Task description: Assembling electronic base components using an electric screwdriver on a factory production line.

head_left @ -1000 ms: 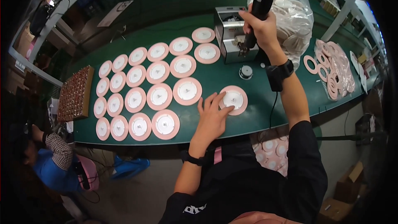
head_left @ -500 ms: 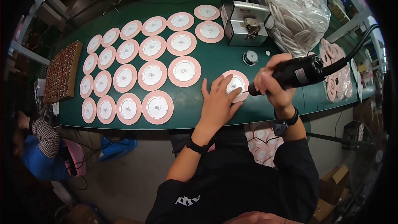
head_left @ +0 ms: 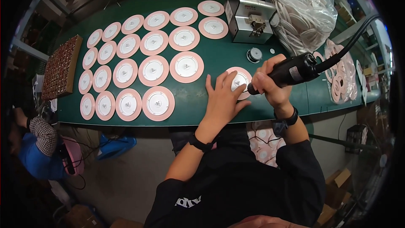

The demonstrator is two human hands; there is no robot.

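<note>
Pink-and-white disc point(head_left: 241, 76) under your spread left hand point(head_left: 222, 100): press it flat, steadying the black handheld tool point(head_left: 294, 71) gripped in your right hand point(head_left: 272, 83).

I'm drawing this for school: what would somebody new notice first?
Probably the rows of round, pink-rimmed white discs on the left of the dark green table. Next, the black, cylindrical corded tool in the right hand, pointing at another disc under the left hand. Behind, a bulging clear plastic bag sits beside a boxy silver machine.
</note>
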